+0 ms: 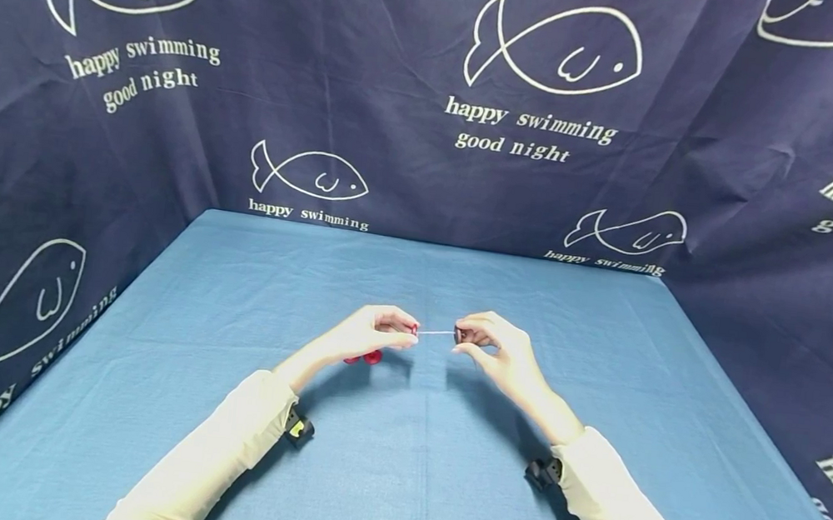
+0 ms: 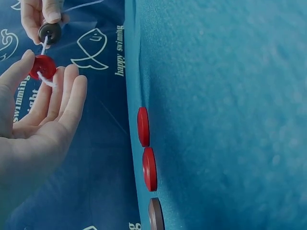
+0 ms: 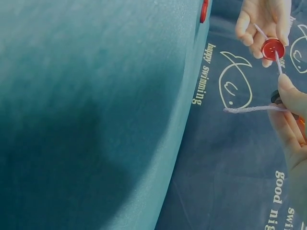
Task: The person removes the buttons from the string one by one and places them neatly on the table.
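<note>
My left hand (image 1: pixel 378 329) pinches a red button (image 2: pixel 40 62) between thumb and fingertips. A pale string (image 1: pixel 438 332) runs through it, and a short tail sticks out past the button. Facing it, my right hand (image 1: pixel 500 348) pinches a dark button (image 2: pixel 52 34) that sits on the same string. The string spans the short gap between the two buttons, looking fairly straight. Its other tail (image 3: pixel 249 109) hangs out beside the right fingers. Something small and orange (image 3: pixel 302 122) shows at the right palm, partly hidden.
Two red buttons (image 2: pixel 144 127) and a brownish button (image 2: pixel 156 214) lie in a row on the blue tablecloth (image 1: pixel 396 476), below the left hand. Dark fabric with fish drawings (image 1: pixel 421 59) hangs around the table's back and sides.
</note>
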A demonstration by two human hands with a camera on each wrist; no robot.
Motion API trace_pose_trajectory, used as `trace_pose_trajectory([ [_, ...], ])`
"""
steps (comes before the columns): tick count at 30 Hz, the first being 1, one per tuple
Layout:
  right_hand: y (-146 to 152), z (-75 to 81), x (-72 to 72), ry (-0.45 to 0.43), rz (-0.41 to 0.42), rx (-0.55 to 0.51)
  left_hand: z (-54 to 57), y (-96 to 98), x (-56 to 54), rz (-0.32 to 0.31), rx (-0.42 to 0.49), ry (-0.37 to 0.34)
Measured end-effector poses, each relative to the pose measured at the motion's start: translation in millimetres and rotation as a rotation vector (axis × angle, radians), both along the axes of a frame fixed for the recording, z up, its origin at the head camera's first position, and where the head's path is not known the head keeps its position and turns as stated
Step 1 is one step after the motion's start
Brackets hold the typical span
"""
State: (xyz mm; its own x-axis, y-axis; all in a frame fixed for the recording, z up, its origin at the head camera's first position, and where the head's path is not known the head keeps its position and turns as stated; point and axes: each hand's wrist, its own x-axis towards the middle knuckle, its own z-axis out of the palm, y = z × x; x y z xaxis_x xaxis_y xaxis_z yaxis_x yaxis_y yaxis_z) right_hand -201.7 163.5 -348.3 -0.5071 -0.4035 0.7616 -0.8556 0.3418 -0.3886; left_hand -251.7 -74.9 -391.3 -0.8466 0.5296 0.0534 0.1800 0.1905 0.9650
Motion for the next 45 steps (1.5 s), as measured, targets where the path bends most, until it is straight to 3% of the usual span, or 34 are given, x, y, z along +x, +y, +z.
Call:
trace_pose_trajectory([
  [4,1.0,-4.9,-2.6,0.013,-0.008,0.001,-1.3,-1.4,-0.7,0.000,0.002,0.009],
  [11,10.0,-26.5,-19.2,0.006,-0.022,-0.004,-0.4,-4.1,-0.8,0.013,-0.016,0.032],
  [17,15.6,-31.3,-22.9,-0.029,-0.015,0.007,0.3,-4.9,0.7,0.018,-0.016,0.043],
  [28,17.9,-32.4,-24.0,-0.020,-0.029,-0.002,-0.3,-7.1,1.7,0.029,-0.005,0.050],
  [35,7.7,-5.8,-2.4,0.011,-0.030,-0.001,0.7,-9.5,2.9,0.035,-0.020,0.053],
  [45,9.3,-4.8,-2.4,0.003,-0.034,0.007,-0.7,-13.7,2.1,0.041,-0.023,0.065],
])
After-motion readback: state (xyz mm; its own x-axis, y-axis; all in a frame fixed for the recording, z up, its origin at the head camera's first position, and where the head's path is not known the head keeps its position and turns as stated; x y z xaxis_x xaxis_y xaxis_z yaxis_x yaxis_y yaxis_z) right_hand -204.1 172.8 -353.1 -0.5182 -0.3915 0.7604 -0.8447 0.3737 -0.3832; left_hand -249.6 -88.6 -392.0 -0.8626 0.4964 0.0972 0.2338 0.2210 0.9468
